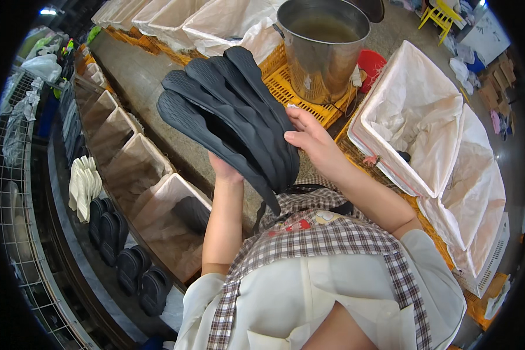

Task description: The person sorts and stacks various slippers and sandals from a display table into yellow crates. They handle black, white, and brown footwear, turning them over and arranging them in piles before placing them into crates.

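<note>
A fanned stack of dark grey shoe soles point(230, 116) is held up in front of my body, their rounded ends pointing away and spread apart. My left hand point(224, 169) grips the stack from below on its left side; its fingers are hidden behind the soles. At the right edge, my right hand point(309, 137) presses thumb and curled fingers against the soles. Something small and white shows at its fingertips, too small to name.
Fabric-lined bins point(411, 111) stand at my right, with more lined bins point(151, 157) at left and far ahead. A large metal pot point(321, 58) of murky liquid sits on a yellow crate point(286, 81). Dark sandals point(133, 265) and pale soles point(84, 184) line the left-hand conveyor.
</note>
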`<action>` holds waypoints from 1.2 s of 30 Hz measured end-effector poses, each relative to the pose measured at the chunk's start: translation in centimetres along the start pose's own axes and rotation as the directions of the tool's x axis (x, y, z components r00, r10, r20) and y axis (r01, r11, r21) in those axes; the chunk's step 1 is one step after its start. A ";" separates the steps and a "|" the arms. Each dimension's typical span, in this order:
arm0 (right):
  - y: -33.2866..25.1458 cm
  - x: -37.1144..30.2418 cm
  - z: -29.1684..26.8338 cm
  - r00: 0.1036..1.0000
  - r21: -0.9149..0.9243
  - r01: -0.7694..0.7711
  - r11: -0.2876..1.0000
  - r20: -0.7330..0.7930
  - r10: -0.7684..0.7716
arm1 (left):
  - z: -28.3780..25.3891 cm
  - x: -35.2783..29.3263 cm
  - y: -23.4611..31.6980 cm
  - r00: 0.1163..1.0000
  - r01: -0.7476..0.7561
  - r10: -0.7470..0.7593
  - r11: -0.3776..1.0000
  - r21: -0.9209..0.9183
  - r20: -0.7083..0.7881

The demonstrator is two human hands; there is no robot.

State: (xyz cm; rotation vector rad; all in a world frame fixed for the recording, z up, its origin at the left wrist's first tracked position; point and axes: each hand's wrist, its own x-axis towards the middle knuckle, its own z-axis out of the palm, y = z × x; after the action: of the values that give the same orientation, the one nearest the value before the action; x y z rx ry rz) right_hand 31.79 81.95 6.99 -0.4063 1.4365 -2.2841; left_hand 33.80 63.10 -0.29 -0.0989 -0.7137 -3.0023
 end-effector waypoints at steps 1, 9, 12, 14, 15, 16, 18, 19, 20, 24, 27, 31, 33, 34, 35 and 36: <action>0.0 0.1 -0.1 1.000 -0.047 -0.003 0.999 0.017 0.004 | -0.2 -0.1 0.3 1.000 0.018 -0.016 0.994 0.105 -0.025; 2.2 -1.1 -1.9 0.997 -0.355 -0.026 0.934 0.053 0.048 | 0.0 -1.3 0.1 0.996 0.057 -0.042 0.979 0.196 -0.078; 2.5 -1.9 -2.1 0.997 -0.414 -0.006 0.910 0.071 0.039 | 0.8 -1.5 0.1 0.999 0.015 -0.004 0.964 0.264 -0.043; 2.2 -2.3 -2.0 0.996 -0.531 0.016 0.847 0.088 0.036 | 1.1 -1.5 0.1 0.998 0.014 0.003 0.958 0.285 -0.060; 1.9 -2.6 -2.0 0.995 -0.592 0.010 0.806 0.085 0.050 | 1.0 -1.5 0.1 0.998 0.030 -0.012 0.952 0.306 -0.062; 1.7 -2.8 -1.9 0.994 -0.654 -0.005 0.756 0.082 0.077 | 0.9 -1.4 0.0 0.999 0.038 -0.024 0.946 0.322 -0.048; 1.3 -2.8 -1.7 0.990 -0.632 0.017 0.774 0.118 0.074 | 0.5 -1.2 -0.1 1.000 0.028 -0.029 0.944 0.329 -0.004; 1.2 -2.7 -1.7 0.988 -0.617 0.054 0.785 0.148 0.048 | 0.2 -1.0 -0.2 0.999 0.012 -0.021 0.947 0.320 0.025; 1.1 -2.5 -1.6 0.988 -0.612 0.052 0.789 0.144 0.046 | -0.1 -0.9 -0.2 0.998 -0.006 -0.012 0.951 0.310 0.054; 1.3 -1.7 -1.2 0.989 -0.582 0.127 0.803 0.135 -0.060 | -0.3 0.0 0.2 0.992 -0.120 0.110 0.974 0.195 0.061; 1.5 -2.5 -0.1 0.987 -0.537 0.158 0.828 0.117 -0.113 | 1.0 0.8 0.8 0.975 -0.215 0.223 0.935 0.281 0.003; 1.6 -5.0 0.8 0.988 -0.688 0.148 0.710 0.069 -0.139 | 3.7 0.8 -0.5 0.877 -0.470 0.477 0.820 0.326 0.063; 2.0 -4.5 0.1 0.988 -0.617 0.096 0.781 -0.038 -0.152 | 4.9 0.6 -1.7 0.859 -0.462 0.507 0.830 0.311 -0.076; 2.1 -4.1 -0.5 0.991 -0.543 0.052 0.838 -0.079 -0.112 | 5.2 0.6 -1.6 0.878 -0.455 0.477 0.856 0.246 -0.035; 2.3 -3.5 -1.2 0.990 -0.519 0.035 0.854 -0.101 -0.102 | 5.5 0.7 -1.9 0.884 -0.460 0.467 0.864 0.207 0.013; 2.2 -3.3 -2.2 0.988 -0.628 0.092 0.772 -0.039 -0.150 | 5.8 0.8 -2.5 0.872 -0.480 0.489 0.843 0.242 0.027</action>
State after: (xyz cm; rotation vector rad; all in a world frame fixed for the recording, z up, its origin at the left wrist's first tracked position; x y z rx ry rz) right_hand 34.06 84.41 4.00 -0.6090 2.2737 -1.8640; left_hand 33.09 67.96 3.80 -0.1841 -0.8884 -2.4107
